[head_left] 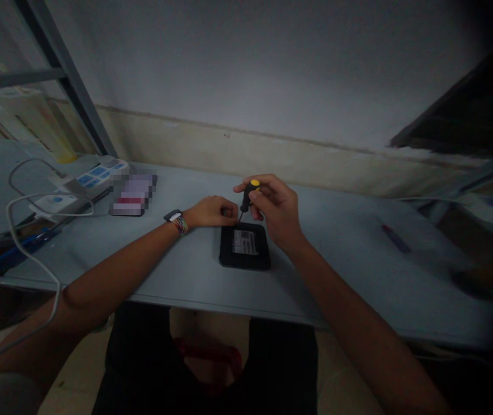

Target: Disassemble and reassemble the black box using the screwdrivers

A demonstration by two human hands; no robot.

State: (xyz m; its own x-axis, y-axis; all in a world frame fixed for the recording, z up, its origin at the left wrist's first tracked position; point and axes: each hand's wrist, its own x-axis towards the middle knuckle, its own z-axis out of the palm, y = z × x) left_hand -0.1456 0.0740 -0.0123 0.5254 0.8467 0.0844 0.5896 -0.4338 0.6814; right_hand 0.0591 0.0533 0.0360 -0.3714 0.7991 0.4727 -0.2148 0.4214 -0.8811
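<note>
A small flat black box (pixel 224 245) lies on the table before me, with a white printed label (pixel 245 242) on its upper face. My right hand (pixel 279 210) grips a short screwdriver (pixel 246 200) with a black and yellow handle. The screwdriver stands slightly tilted, its thin shaft reaching down to the far left corner of the box. My left hand (pixel 212 211) is closed, its curled fingers at that same corner beside the shaft. Its fingertips seem to hold the box's edge, though the exact contact is partly hidden. A dark watch and a colourful woven band are on the left wrist.
A phone (pixel 133 195) lies to the left, beside a white power strip (pixel 82 184) with a plugged-in charger and a looping white cable (pixel 30 251). A blurred pen-like object (pixel 395 238) lies at the right. The wall (pixel 246 75) rises behind the table.
</note>
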